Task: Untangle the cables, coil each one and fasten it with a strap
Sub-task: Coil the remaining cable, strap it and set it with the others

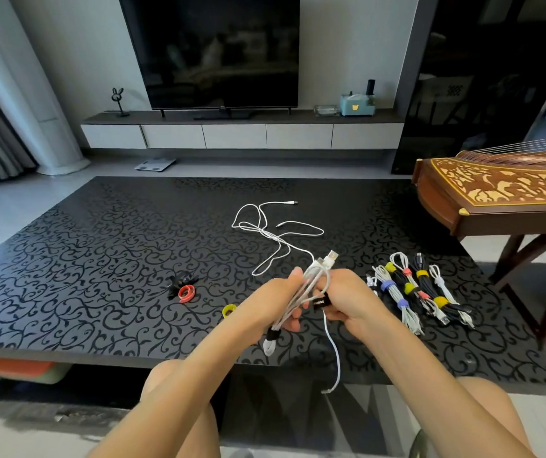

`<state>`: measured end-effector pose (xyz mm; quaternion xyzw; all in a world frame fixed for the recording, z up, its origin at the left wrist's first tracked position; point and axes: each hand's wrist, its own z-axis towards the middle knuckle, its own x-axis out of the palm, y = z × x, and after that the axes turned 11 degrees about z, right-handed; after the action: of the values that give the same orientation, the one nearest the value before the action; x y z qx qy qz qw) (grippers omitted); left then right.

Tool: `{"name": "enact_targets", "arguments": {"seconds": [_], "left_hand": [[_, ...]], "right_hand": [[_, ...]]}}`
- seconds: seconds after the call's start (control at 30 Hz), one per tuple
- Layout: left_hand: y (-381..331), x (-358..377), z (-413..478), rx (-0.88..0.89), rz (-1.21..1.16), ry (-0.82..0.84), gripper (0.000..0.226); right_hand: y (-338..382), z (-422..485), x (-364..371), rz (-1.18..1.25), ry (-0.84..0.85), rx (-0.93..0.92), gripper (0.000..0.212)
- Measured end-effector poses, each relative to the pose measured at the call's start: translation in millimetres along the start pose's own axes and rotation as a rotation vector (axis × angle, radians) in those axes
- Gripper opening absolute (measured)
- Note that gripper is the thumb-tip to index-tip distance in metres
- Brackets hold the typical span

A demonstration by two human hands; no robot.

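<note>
My left hand (278, 300) grips a coiled white cable (309, 284) above the near edge of the black patterned table (99, 246); its USB plug sticks up past the fingers and a loose end hangs down over the table edge. My right hand (344, 300) pinches a black strap (320, 303) against the coil. A tangle of loose white cables (266, 228) lies farther back on the table. At the right lies a row of several coiled cables (420, 290) bound with coloured straps. Spare straps lie left of my hands: black (180, 279), red (186, 294), yellow (228, 310).
A wooden stringed instrument (496, 190) on a stand borders the table's right side. Beyond the table stand a low TV cabinet (238, 135) and a large TV (218, 51). Storage boxes (17, 368) sit under the table at left. My knees are below the near edge.
</note>
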<state>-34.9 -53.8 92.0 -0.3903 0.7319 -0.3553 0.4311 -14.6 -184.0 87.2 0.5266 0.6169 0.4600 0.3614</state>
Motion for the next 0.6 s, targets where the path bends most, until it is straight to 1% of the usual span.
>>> {"name": "enact_targets", "arguments": {"seconds": [0.07,0.13,0.2,0.27,0.33,0.43,0.53,0.6], "left_hand": [[-3,-1,2,0.008,0.087,-0.068,0.052],[-5,-2,2,0.046,0.152,-0.130,0.049],[-5,-2,0,0.108,0.169,-0.203,0.040],[-4,0,1,0.187,0.171,-0.291,0.025],[-2,2,3,0.248,0.179,-0.380,0.013],[-1,7,2,0.317,0.093,-0.430,0.013],[-5,12,2,0.326,-0.039,-0.493,0.012],[-5,13,5,0.321,-0.096,-0.576,0.020]], "right_hand": [[0,-2,1,-0.102,0.003,-0.077,0.032],[-1,-5,0,-0.107,0.057,-0.135,0.026],[-2,-7,-2,0.002,0.130,-0.170,0.027],[-4,-8,-4,0.129,0.195,-0.180,0.029],[-9,-10,-5,0.194,0.217,-0.208,0.027],[-10,-11,-3,0.244,0.207,-0.236,0.022],[-7,-12,-2,0.385,0.216,-0.195,0.025],[-7,-16,-2,0.496,0.201,-0.167,0.021]]}}
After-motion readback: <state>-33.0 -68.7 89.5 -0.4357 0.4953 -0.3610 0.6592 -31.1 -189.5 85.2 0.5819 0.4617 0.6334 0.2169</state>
